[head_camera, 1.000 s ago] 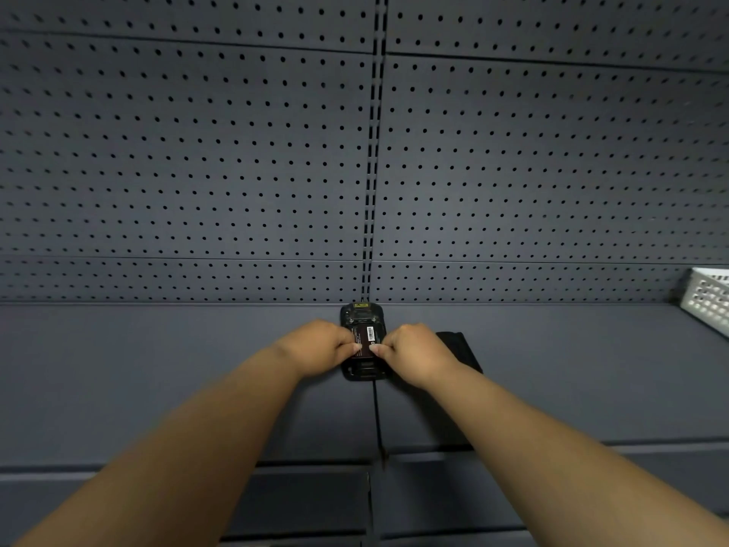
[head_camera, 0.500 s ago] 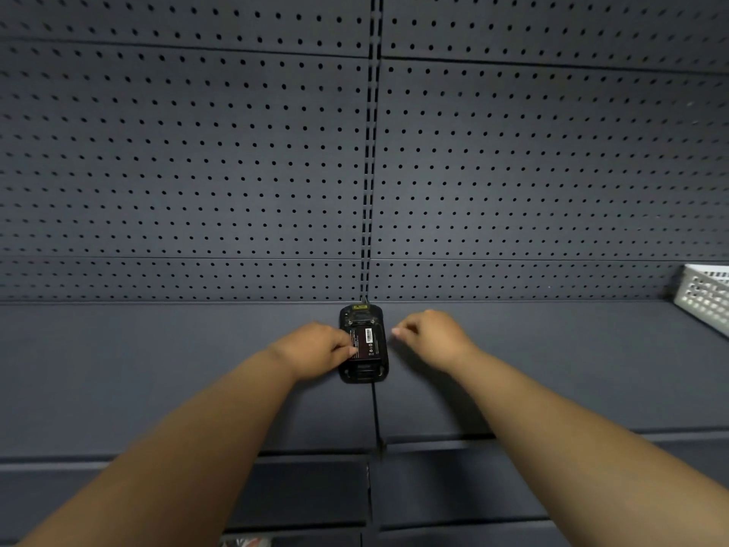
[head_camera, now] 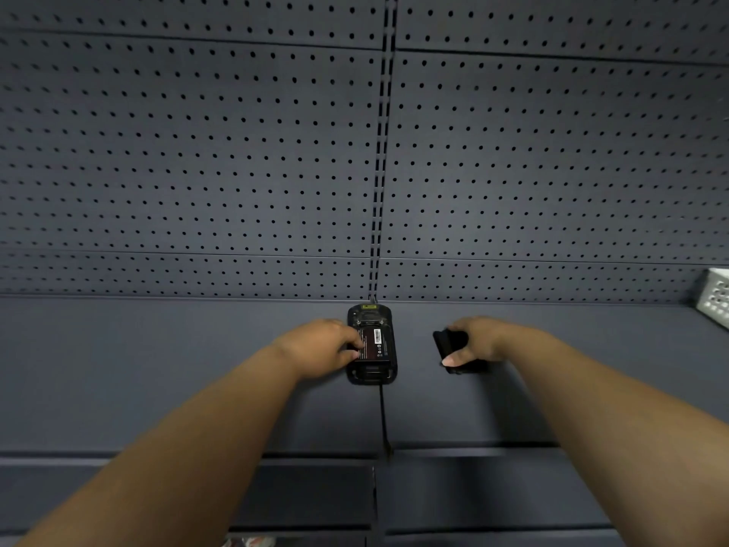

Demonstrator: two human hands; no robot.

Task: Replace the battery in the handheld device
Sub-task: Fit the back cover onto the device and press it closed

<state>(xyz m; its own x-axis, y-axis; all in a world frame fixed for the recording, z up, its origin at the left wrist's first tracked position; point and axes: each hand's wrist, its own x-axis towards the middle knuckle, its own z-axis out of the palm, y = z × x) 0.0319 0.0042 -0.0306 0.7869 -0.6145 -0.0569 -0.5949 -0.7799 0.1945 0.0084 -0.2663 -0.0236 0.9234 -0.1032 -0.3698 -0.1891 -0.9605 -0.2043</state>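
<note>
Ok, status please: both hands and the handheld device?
Left hand steadies handheld device, battery seated, back open. Right hand grips black cover on shelf. Nothing in the way.

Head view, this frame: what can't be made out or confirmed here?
- Battery label print: too small to read.
- Black part under the right hand: fingers and motion blur hide its shape; cover or spare battery, cannot tell.
- Device left edge: covered by the left hand.
- White basket: cut off by the right edge.
- Whether the battery is fully seated: cannot tell.
</note>
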